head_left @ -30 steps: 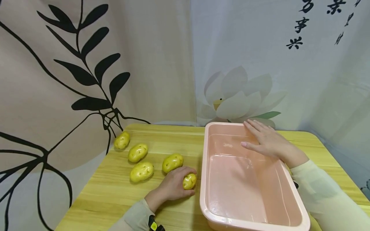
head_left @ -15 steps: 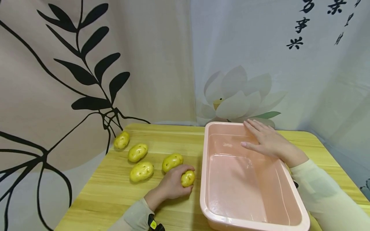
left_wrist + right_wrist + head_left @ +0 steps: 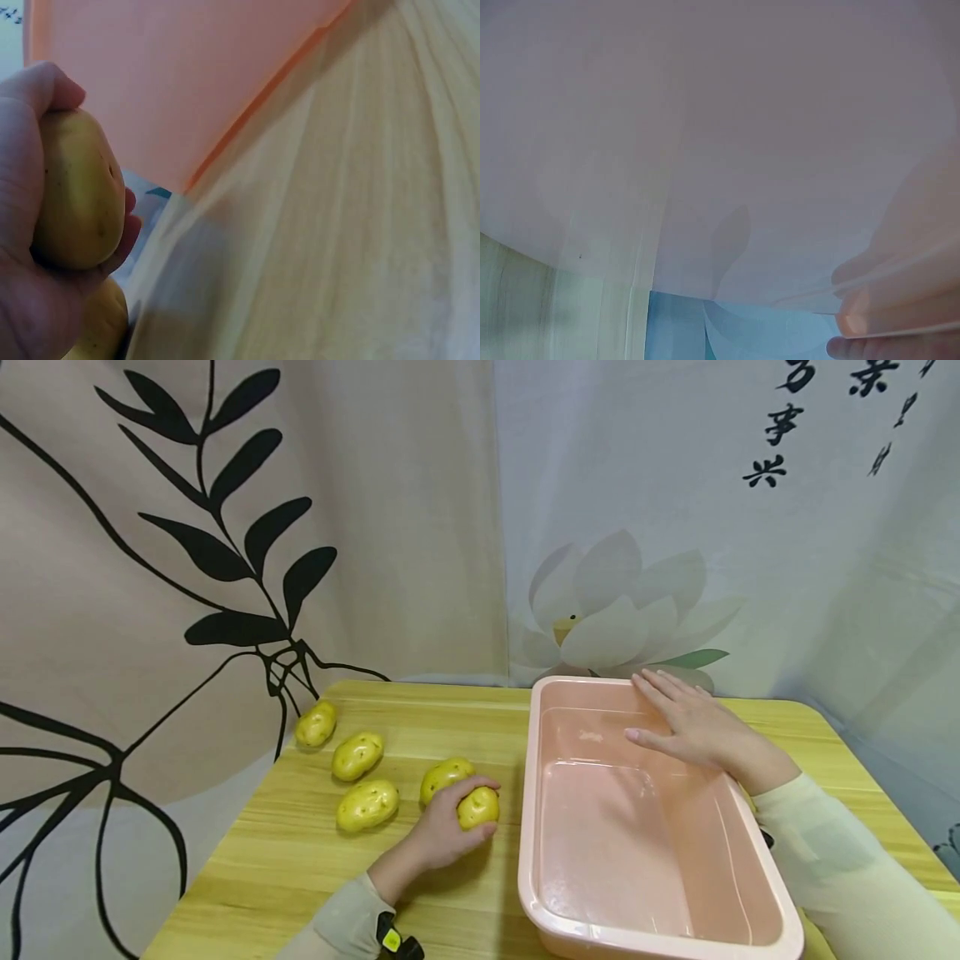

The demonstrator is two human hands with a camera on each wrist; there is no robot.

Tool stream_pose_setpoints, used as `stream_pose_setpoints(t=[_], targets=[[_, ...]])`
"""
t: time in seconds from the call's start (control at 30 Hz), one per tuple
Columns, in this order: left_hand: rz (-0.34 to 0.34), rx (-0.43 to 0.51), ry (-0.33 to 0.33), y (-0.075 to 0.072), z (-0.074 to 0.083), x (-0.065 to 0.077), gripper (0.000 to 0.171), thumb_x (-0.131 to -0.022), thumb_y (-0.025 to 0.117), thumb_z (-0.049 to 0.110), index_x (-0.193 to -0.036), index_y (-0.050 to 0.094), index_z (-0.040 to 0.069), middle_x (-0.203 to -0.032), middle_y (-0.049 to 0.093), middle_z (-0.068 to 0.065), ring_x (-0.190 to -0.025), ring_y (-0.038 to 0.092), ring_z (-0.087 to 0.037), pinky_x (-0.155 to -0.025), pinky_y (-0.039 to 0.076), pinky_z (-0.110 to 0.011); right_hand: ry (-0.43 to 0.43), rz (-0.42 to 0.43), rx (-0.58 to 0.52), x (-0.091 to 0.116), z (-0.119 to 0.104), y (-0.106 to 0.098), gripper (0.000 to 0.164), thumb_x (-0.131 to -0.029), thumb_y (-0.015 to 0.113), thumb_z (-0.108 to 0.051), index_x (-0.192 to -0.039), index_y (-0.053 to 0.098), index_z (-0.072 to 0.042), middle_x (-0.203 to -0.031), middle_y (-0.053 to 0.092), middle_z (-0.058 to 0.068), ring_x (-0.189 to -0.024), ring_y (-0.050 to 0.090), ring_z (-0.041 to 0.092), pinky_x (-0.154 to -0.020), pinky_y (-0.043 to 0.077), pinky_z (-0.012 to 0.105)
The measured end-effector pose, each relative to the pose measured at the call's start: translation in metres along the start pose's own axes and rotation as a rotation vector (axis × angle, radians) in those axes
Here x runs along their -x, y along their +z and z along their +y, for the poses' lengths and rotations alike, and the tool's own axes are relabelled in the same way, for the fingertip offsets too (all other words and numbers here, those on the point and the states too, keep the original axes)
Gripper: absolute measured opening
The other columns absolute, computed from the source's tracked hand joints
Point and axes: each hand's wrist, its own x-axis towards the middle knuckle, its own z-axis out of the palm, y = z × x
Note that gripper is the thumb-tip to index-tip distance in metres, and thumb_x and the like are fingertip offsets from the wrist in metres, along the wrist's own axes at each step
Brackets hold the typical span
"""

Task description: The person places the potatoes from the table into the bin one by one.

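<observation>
My left hand [image 3: 437, 835] grips a yellow potato [image 3: 478, 808], thumb and fingers curled round its sides. The left wrist view shows this potato [image 3: 81, 191] snug against the palm, over the table, with another potato [image 3: 103, 322] partly hidden behind the hand. To the right is a pink plastic tub [image 3: 615, 852], with nothing inside it. My right hand [image 3: 693, 727] rests across the tub's far right rim, fingers extended towards the back edge and thumb pointing inward. Mostly the tub's pale wall [image 3: 780, 150] fills the right wrist view, with fingertips at the lower right.
Several more potatoes lie left of the tub: one [image 3: 446, 775] just behind the left hand, one [image 3: 367, 806] beside it, one [image 3: 357, 756] farther back and one [image 3: 316, 724] by the left edge. The wooden table [image 3: 255, 877] meets a printed curtain [image 3: 420, 527] behind.
My left hand, gripping the potato, has moved slightly left and away from me, so it now overlaps the potato behind more. The right hand and tub stay in place.
</observation>
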Motion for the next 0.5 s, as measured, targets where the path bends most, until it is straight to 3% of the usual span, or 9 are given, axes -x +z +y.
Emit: stream_pose_setpoints(t=[0.2,0.37,0.5], targets=[[-0.020,0.270,-0.050,-0.007,0.004,-0.001,0.041,-0.085,0.070,0.010,-0.124,0.057,0.009,-0.114,0.060,-0.008,-0.093,0.058,-0.018,-0.073,0.053,-0.031,-0.004,0.005,0.005,0.000,-0.001,0.000,0.088,-0.092,0.049,-0.062,-0.154,0.017,-0.009,-0.158,0.017,0.017,-0.143,0.015,0.040,-0.106,0.017,0.067],[-0.039,0.559,-0.040,-0.015,0.009,-0.003,0.038,-0.088,0.062,0.004,-0.124,0.053,0.001,-0.115,0.057,-0.028,-0.095,0.063,-0.029,-0.079,0.055,-0.036,-0.006,0.007,0.005,0.000,-0.001,0.000,0.088,-0.092,0.049,-0.062,-0.154,0.017,-0.009,-0.158,0.017,0.017,-0.143,0.014,0.039,-0.106,0.016,0.067],[-0.052,0.722,-0.035,-0.019,0.014,-0.004,0.038,-0.088,0.060,0.002,-0.126,0.053,0.003,-0.117,0.053,-0.033,-0.096,0.063,-0.038,-0.081,0.055,-0.039,-0.005,0.009,0.006,0.000,0.000,0.000,0.088,-0.091,0.049,-0.062,-0.154,0.017,-0.010,-0.158,0.017,0.017,-0.143,0.014,0.040,-0.106,0.016,0.068]])
